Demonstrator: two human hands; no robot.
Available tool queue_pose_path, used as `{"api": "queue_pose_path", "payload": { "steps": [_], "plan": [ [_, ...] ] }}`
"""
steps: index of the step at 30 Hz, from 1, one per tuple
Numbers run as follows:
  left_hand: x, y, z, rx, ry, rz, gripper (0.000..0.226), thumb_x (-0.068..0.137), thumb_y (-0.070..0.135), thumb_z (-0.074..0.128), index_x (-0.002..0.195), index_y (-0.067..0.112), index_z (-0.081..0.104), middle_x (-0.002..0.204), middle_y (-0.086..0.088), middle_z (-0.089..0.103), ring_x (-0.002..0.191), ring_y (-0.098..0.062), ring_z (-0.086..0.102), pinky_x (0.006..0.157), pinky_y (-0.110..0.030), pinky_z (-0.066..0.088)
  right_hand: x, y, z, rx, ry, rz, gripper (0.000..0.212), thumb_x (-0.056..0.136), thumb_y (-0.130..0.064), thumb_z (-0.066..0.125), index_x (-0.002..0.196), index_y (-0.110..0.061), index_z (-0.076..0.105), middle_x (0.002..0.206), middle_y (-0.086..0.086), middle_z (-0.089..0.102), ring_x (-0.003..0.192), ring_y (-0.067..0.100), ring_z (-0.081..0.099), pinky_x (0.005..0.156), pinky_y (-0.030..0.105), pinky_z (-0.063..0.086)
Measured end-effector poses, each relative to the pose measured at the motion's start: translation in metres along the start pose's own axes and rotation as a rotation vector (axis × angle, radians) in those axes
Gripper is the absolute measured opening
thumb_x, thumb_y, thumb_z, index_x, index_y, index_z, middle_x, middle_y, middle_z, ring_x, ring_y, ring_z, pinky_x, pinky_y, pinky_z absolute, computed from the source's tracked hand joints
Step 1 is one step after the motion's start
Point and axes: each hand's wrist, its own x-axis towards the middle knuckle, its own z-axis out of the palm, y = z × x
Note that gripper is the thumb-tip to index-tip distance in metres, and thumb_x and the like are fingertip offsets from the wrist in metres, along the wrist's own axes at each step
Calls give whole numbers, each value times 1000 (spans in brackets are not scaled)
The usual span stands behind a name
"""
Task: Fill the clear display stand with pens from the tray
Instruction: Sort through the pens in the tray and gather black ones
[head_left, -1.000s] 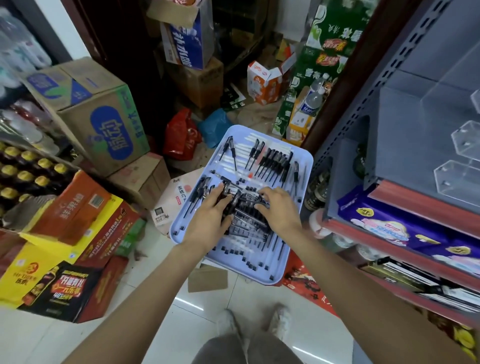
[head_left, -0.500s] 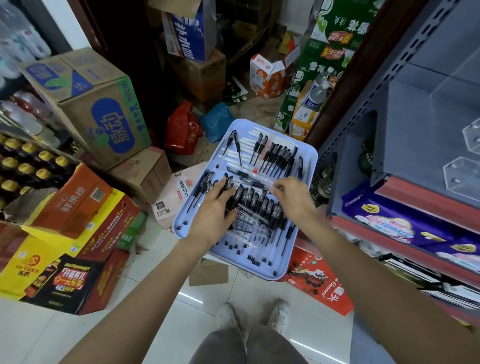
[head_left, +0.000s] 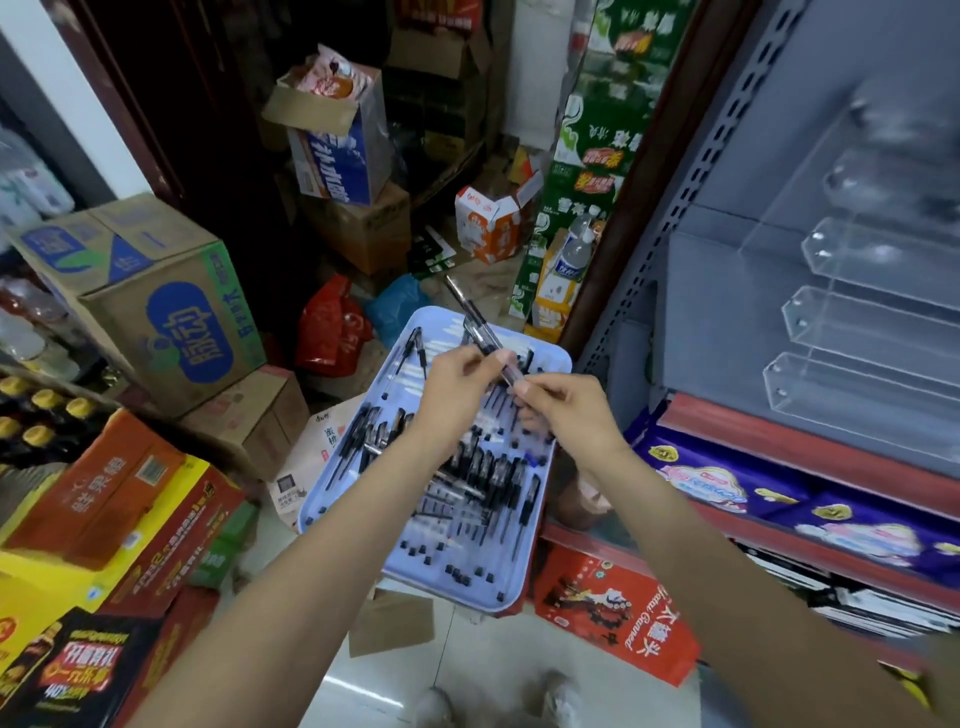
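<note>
Nearest us, at six o'clock, our shoes (head_left: 561, 696) stand on the pale floor. Just beyond, our two forearms reach out over the blue tray (head_left: 524, 566), which holds many loose black pens (head_left: 478, 467) lying at mixed angles.

Above the tray's far half, our left hand (head_left: 452, 384) and right hand (head_left: 571, 415) meet. Both curl their fingers round a small bunch of pens (head_left: 480, 330) that points away toward eleven o'clock; how many are in the bunch we cannot tell.

At two to three o'clock, well apart from the hands, the clear stand (head_left: 852, 332) sits on the shelf, its stepped troughs looking empty, so the filling seems barely begun.

We judge the main risk to be a pen slipping out of the loose bunch as we swing it right, since it is held only near one end. The clear trough edges are also hard to see, so pens could strike a lip and scatter.
</note>
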Motion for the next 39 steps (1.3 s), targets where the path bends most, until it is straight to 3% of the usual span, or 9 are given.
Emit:
{"api": "queue_pose_path", "payload": {
  "steps": [2,4,8,12,18,24,31,35,39],
  "plan": [
    [5,22,15,-101,-50,4,34,91,29,57,83,-4,61,86,-17,66,81,-24,65,81,-42,54,-2,-12,-23,-103,12,-77,15,90,-13,60,91,-3,71,68,6,64,60,13,57,65,26,52],
    [10,43,33,-112,-101,53,23,95,14,51,90,-7,58,84,-14,68,73,-11,69,69,-23,56,-5,-25,-53,-253,22,-172,10,88,-20,64,82,-13,69,73,-1,66,67,10,59,69,23,48],
    [14,93,75,169,-211,304,22,96,18,50,77,5,51,66,4,58,55,5,58,55,-7,40,-14,-50,-128,-203,293,-278,26,88,-25,62,112,-17,59,87,-9,59,77,-1,56,73,22,44],
    [14,137,136,456,-319,554,16,96,24,49,82,18,56,69,8,58,60,3,51,57,-16,37,-29,-60,-214,35,431,-429,40,93,-16,55,131,-25,46,96,-8,61,74,-11,58,64,15,49],
    [15,190,242,591,-432,682,16,93,23,54,97,12,65,79,-4,65,77,-24,60,71,-31,43,-47,-46,-338,310,484,-453,19,92,-7,55,94,-24,62,75,-8,69,65,3,65,55,16,48],
    [24,222,329,594,-154,758,20,97,27,44,89,11,52,71,4,57,70,-19,50,57,-22,34,-50,-26,-441,467,529,-428,8,92,-7,56,85,-10,59,78,5,65,66,7,66,61,16,52],
    [34,243,383,485,-114,688,6,82,24,69,81,18,69,71,9,62,63,-1,49,57,-5,35,-37,-17,-500,451,497,-400,4,91,-6,56,92,-8,60,84,9,65,71,10,67,65,17,53],
    [53,253,391,548,-3,646,9,84,18,67,75,17,68,64,14,59,65,1,51,57,-5,34,-24,-11,-531,91,606,-310,35,89,-21,62,123,-17,52,114,2,61,102,15,59,88,26,47],
    [74,254,399,657,-27,559,9,84,15,68,75,16,69,73,0,66,76,-18,60,68,-22,39,-12,-3,-552,-69,477,-174,69,85,-19,67,145,-13,32,134,7,48,121,20,51,104,34,41]
  ]
}}
